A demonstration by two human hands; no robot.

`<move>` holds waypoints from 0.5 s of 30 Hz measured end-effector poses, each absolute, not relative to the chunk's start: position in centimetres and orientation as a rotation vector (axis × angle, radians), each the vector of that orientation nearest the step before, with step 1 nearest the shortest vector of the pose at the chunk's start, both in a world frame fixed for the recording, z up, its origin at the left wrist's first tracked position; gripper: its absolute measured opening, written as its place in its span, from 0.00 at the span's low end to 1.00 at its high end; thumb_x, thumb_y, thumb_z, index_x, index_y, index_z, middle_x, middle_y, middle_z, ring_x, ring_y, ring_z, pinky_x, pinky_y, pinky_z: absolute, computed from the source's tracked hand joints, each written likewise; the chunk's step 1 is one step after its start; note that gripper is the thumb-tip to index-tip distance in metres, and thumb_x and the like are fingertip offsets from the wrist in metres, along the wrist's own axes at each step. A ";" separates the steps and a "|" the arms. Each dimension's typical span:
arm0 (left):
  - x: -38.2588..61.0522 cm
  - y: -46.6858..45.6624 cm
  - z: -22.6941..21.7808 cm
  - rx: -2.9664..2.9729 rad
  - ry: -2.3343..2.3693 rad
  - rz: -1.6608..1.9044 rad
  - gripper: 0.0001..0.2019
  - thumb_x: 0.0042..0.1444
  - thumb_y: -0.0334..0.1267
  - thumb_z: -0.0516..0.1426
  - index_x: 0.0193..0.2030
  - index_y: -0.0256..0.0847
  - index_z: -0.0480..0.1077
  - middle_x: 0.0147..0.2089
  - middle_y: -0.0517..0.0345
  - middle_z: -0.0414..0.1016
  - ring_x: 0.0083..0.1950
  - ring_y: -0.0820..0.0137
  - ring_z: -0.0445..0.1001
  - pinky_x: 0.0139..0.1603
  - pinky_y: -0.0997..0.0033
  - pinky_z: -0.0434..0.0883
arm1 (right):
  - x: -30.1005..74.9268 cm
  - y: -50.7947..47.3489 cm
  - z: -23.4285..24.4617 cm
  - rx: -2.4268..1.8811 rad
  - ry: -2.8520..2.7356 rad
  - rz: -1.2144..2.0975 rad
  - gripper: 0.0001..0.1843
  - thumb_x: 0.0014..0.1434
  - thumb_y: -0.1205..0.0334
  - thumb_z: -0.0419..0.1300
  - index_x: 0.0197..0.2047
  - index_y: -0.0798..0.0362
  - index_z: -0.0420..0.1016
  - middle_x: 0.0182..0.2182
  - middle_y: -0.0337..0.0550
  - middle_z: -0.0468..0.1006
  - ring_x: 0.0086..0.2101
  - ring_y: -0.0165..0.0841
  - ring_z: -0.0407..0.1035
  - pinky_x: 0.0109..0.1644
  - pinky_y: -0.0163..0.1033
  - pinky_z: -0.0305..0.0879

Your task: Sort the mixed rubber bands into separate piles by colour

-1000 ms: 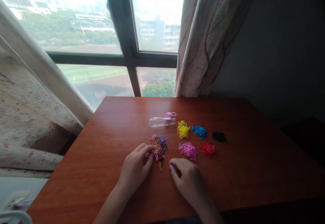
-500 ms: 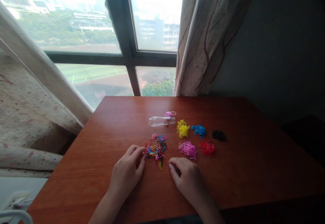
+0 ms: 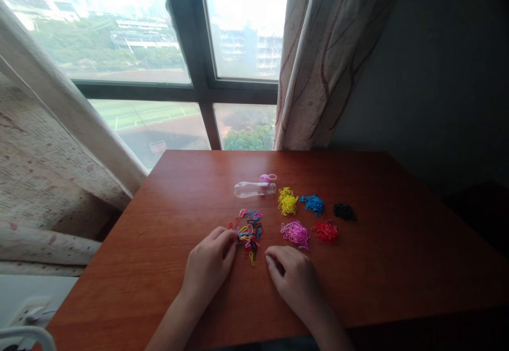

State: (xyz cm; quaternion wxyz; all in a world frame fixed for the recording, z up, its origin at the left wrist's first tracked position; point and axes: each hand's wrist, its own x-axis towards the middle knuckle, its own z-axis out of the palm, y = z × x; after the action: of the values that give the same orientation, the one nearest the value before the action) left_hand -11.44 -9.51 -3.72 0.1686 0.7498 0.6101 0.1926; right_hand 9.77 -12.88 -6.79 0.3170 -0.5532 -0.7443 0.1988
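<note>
A mixed heap of small coloured rubber bands (image 3: 248, 231) lies on the red-brown wooden table (image 3: 167, 218). My left hand (image 3: 210, 263) rests at the heap's left edge, fingers curled and fingertips pinched among the bands. My right hand (image 3: 294, 279) lies on the table just right of the heap, fingers curled under, nothing visible in it. Sorted piles sit beyond: yellow bands (image 3: 287, 201), blue bands (image 3: 313, 204), black bands (image 3: 344, 211), pink bands (image 3: 296, 233) and red bands (image 3: 325, 231).
A clear plastic bottle (image 3: 254, 189) lies on its side behind the heap, with a pink cap (image 3: 267, 177) next to it. A window and curtains (image 3: 318, 59) stand behind the table. A dark wall is at right.
My left hand drew back left from the heap half a second ago, then moved right again to its edge. My right hand has barely moved.
</note>
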 end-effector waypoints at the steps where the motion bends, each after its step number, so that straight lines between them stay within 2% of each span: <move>1: -11.4 -9.5 -3.7 2.128 1.719 0.560 0.08 0.61 0.37 0.52 0.40 0.46 0.73 0.39 0.60 0.77 0.36 0.70 0.75 0.35 0.73 0.67 | 9.8 -12.9 -6.8 -1.456 -1.960 0.525 0.08 0.62 0.68 0.54 0.37 0.50 0.75 0.31 0.40 0.78 0.33 0.34 0.72 0.38 0.35 0.61; 8: -12.1 -9.0 -3.4 2.105 1.694 0.646 0.09 0.61 0.38 0.52 0.41 0.44 0.74 0.37 0.59 0.78 0.34 0.70 0.75 0.36 0.73 0.68 | 9.7 -12.9 -6.6 -1.458 -1.959 0.498 0.09 0.62 0.69 0.54 0.37 0.50 0.75 0.31 0.40 0.78 0.32 0.33 0.72 0.38 0.34 0.61; 15: -12.5 -7.5 -2.6 2.238 1.694 0.421 0.11 0.64 0.38 0.50 0.44 0.46 0.73 0.42 0.59 0.75 0.35 0.71 0.75 0.35 0.73 0.66 | 9.7 -12.9 -6.5 -1.455 -1.951 0.527 0.10 0.63 0.69 0.54 0.37 0.50 0.75 0.31 0.40 0.79 0.33 0.33 0.72 0.39 0.35 0.62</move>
State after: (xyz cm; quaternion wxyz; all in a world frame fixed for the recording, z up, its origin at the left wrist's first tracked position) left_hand -12.45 -7.52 -2.65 0.1511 0.7795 0.5899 0.1468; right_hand 9.68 -12.90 -6.45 0.3200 -0.5534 -0.7423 0.2006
